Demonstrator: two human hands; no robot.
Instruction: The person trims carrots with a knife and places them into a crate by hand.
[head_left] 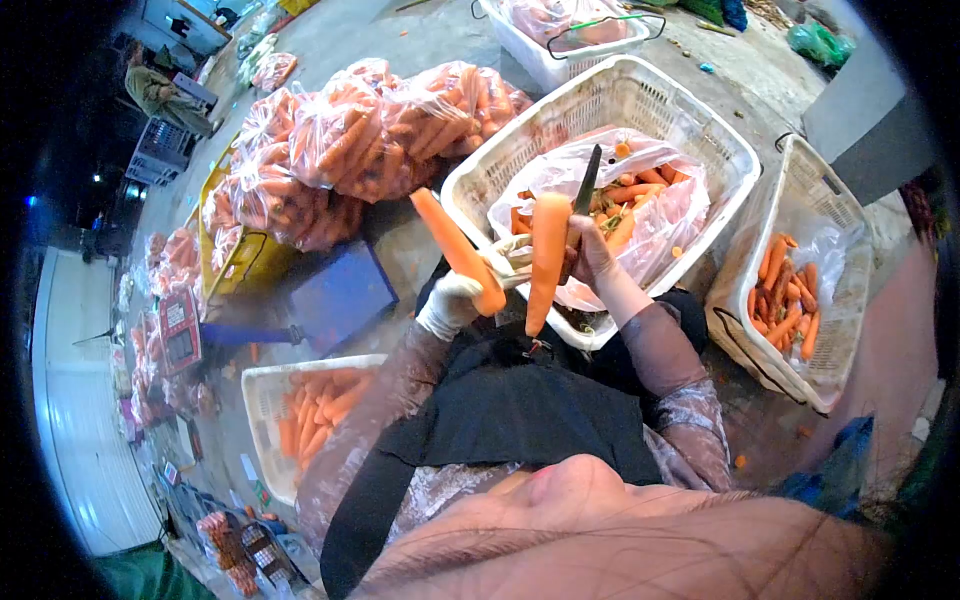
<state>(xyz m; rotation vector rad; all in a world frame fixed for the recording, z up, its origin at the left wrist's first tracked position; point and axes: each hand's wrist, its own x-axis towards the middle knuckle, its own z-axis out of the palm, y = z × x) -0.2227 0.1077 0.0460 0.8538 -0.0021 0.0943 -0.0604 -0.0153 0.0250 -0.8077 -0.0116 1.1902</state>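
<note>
My left hand (452,303), in a pale glove, is closed on a thick carrot (452,248) that tilts up to the left. Bare and closed, my right hand (590,252) grips a knife (590,175) with its dark blade pointing up. A second carrot (547,262) stands upright between the hands, in front of the glove's fingertips; which fingers bear it is partly hidden. Behind the hands, a large white crate (735,150) holds an open pink plastic bag (665,235) with carrots and trimmed pieces in it.
Bagged carrots (345,140) are piled around a yellow crate (212,190) at the left. A blue platform scale (342,295) lies near my left arm. White crates of carrots stand at lower left (262,420) and right (845,320). A person (155,90) is at far upper left.
</note>
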